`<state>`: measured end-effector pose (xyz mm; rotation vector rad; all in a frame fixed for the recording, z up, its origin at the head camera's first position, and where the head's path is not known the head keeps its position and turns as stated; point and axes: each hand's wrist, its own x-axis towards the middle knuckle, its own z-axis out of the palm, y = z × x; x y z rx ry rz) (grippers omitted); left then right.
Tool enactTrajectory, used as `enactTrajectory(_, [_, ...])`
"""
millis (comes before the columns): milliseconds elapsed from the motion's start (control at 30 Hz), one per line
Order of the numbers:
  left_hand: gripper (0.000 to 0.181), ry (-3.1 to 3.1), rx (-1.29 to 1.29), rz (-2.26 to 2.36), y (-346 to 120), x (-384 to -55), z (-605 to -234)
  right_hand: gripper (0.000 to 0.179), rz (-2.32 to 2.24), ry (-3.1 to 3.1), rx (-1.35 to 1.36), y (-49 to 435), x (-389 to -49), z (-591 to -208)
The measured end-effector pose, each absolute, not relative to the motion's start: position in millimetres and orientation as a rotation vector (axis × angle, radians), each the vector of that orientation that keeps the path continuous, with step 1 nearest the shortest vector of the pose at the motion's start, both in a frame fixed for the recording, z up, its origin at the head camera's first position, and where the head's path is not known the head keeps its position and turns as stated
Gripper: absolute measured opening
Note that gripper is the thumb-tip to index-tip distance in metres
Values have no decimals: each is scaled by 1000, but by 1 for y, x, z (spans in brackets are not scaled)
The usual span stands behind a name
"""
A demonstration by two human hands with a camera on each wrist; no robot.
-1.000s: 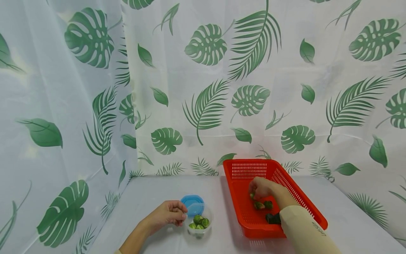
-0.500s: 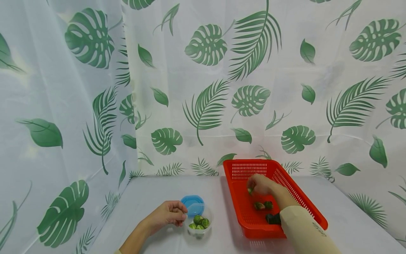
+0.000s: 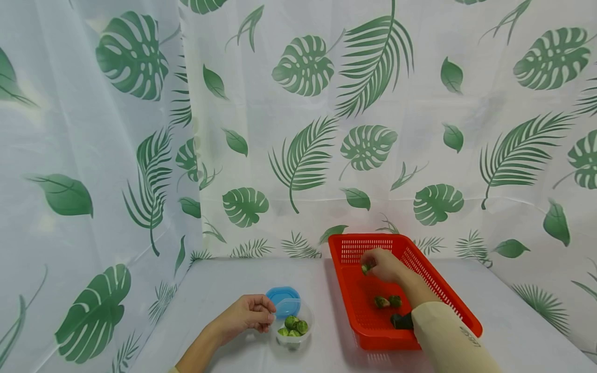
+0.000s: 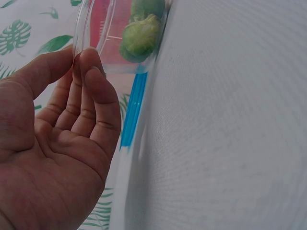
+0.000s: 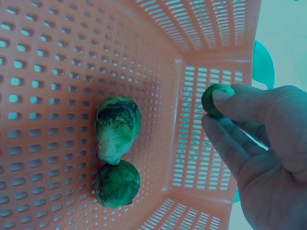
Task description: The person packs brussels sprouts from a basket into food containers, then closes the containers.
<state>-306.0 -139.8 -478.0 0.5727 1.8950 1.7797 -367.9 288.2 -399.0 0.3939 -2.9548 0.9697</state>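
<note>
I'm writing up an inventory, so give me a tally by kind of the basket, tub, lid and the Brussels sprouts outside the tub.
Red basket: 1
Clear tub: 1
Blue lid: 1
Brussels sprouts outside the tub: 3 (upper sprout and lower sprout in the basket's wrist view, held sprout in the right hand)
Total: 6

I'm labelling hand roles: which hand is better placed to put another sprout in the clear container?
Probably the right hand: it pinches a sprout at the red basket, while the left hand pinches the clear container.
</note>
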Motion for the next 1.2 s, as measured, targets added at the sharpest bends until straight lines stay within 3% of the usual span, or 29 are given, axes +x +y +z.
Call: enactTrajectory(1200, [39, 1891, 567, 1775, -140, -307, -478, 36, 1011, -2700, 428, 280, -375, -389])
